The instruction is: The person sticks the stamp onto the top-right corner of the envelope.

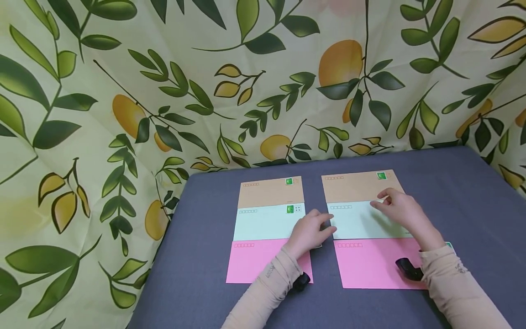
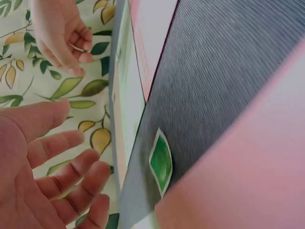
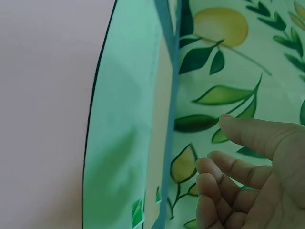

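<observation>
My left hand (image 1: 309, 233) hovers over the inner edge of the left envelopes, thumb and fingers apart and holding nothing. Beneath it a loose green stamp (image 2: 161, 162) lies on the dark cloth beside the left pink envelope (image 1: 259, 262). Over the right mint envelope (image 1: 353, 221) floats my right hand (image 1: 400, 212), its fingers loosely bent with nothing visible between them. A green stamp (image 3: 137, 213) sits on that mint envelope. Stamps also mark the left mint envelope (image 1: 259, 226), the left brown envelope (image 1: 267, 194) and the right brown envelope (image 1: 353, 187).
The right pink envelope (image 1: 370, 267) lies below the right mint one. Part of another green-edged piece (image 1: 450, 246) shows beside my right sleeve. A blue-grey cloth (image 1: 189, 256) covers the table, and a leaf-patterned curtain (image 1: 164, 82) hangs behind and to the left.
</observation>
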Demonstrator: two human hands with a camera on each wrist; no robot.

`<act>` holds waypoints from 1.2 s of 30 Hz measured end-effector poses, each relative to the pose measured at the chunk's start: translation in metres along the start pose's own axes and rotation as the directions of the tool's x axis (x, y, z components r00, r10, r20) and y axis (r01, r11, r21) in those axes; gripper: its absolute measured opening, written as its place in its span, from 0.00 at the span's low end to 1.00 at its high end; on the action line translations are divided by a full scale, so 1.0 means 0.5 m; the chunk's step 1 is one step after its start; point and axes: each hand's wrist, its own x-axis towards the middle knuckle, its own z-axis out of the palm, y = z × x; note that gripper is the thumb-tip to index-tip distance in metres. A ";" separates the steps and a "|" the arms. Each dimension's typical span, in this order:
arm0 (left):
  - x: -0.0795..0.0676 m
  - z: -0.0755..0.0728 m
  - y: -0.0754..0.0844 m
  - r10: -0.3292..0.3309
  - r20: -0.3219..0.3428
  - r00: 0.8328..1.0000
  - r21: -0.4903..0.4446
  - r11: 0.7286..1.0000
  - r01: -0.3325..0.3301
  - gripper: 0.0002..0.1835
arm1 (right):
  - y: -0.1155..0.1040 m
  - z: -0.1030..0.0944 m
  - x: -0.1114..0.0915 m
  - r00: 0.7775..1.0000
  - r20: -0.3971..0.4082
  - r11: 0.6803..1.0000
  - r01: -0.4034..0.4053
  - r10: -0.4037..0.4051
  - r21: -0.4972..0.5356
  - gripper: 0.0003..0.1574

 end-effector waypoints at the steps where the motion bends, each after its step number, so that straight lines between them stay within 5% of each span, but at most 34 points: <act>1: -0.004 -0.003 -0.003 -0.003 -0.007 1.000 0.003 1.000 0.003 0.19 | -0.006 0.002 -0.003 1.000 -0.005 1.000 0.011 -0.011 0.003 0.32; 19: -0.088 -0.044 -0.077 -0.071 -0.101 0.992 -0.020 0.997 0.069 0.15 | -0.119 0.081 -0.062 0.971 -0.075 0.970 0.232 -0.227 0.076 0.18; 36: -0.204 -0.092 -0.197 -0.206 -0.101 0.973 -0.047 0.978 0.202 0.14 | -0.182 0.180 -0.081 0.934 -0.033 0.928 0.357 -0.356 0.108 0.09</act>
